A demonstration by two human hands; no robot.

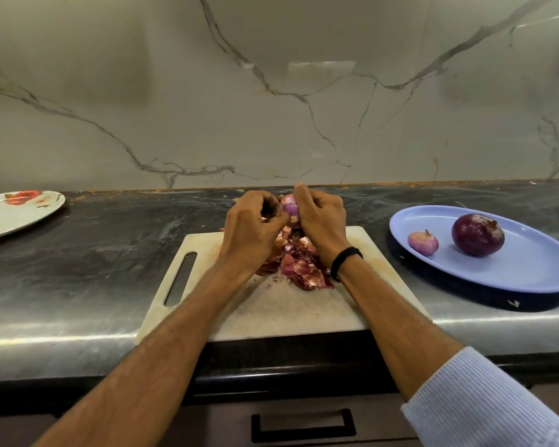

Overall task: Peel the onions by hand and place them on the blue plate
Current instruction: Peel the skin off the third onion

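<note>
A small purple onion [291, 207] is held up above the far edge of the cutting board [271, 311], between both hands. My right hand [320, 221] curls round its right side, thumb up. My left hand [254, 227] has its fingers curled at the onion's left side, pinching at the skin. A pile of red-brown onion peels [299, 266] lies on the board under the hands. On the blue plate [536, 272] at the right sit a large dark purple onion [477, 234] and a small pale one [423, 242].
A white plate with a red flower print [17, 211] lies at the far left of the dark counter [110, 253]. A marble wall rises behind. A drawer handle [303, 425] sits below the counter's front edge.
</note>
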